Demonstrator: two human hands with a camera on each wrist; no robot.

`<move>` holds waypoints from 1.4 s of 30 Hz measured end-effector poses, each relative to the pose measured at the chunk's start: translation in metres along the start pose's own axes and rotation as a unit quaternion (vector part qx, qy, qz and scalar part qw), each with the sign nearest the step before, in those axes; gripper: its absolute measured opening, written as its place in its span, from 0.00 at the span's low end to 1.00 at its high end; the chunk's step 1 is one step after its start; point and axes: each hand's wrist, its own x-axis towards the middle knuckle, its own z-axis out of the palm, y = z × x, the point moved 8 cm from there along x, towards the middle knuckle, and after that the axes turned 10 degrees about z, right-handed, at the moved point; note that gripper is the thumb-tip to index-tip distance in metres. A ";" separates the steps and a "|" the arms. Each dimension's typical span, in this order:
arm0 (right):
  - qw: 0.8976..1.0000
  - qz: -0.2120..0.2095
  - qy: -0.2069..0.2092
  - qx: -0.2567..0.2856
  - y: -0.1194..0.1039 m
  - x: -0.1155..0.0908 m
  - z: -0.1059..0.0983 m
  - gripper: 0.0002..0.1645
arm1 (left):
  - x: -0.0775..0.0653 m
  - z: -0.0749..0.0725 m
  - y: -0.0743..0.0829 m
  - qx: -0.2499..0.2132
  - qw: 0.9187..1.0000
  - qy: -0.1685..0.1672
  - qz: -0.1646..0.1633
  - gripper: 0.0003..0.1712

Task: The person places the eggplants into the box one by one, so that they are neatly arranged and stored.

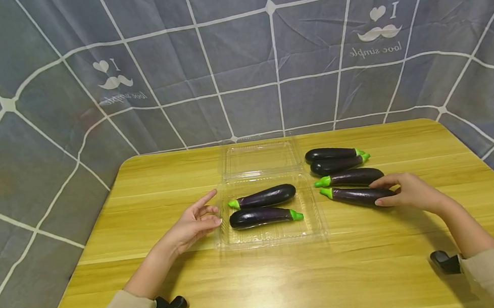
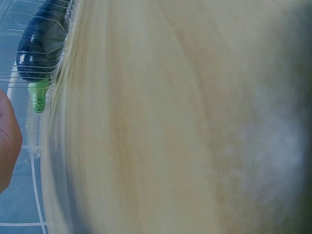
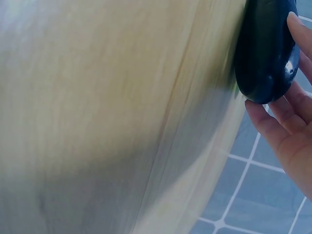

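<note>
The fingers of the right hand [image 1: 409, 192] are clamped on the blunt end of the nearest eggplant [image 1: 356, 196], lying right of the clear clamshell box [image 1: 265, 235]. The left hand [image 1: 193, 224] has its fingers apart by the box's left rim; touching or not, I cannot tell. Inside the box lie two eggplants [image 1: 263, 216], and right of it three more eggplants [image 1: 337, 165]. The step in hand seems to be grasping; the next move probably calls for a gentle lift

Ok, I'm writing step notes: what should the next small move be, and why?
Probably lift the front loose eggplant with the right hand toward the clear tray: that hand grips its blunt end, the lid is open, and the tray shows bare space around its two eggplants.
</note>
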 end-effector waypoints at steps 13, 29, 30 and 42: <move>1.000 0.000 -0.014 -0.001 0.001 0.001 0.001 0.24 | 0.001 0.001 0.000 0.001 1.000 0.005 -0.006 0.47; 1.000 -0.015 0.001 -0.002 -0.009 0.003 -0.009 0.24 | 0.000 0.000 0.000 0.009 1.000 0.003 -0.004 0.48; 1.000 -0.017 0.003 -0.002 -0.010 0.003 -0.010 0.24 | 0.000 0.000 0.000 0.009 1.000 0.003 -0.004 0.47; 1.000 -0.011 0.003 0.027 -0.026 0.006 -0.021 0.24 | -0.001 -0.001 0.000 0.007 1.000 0.005 -0.003 0.48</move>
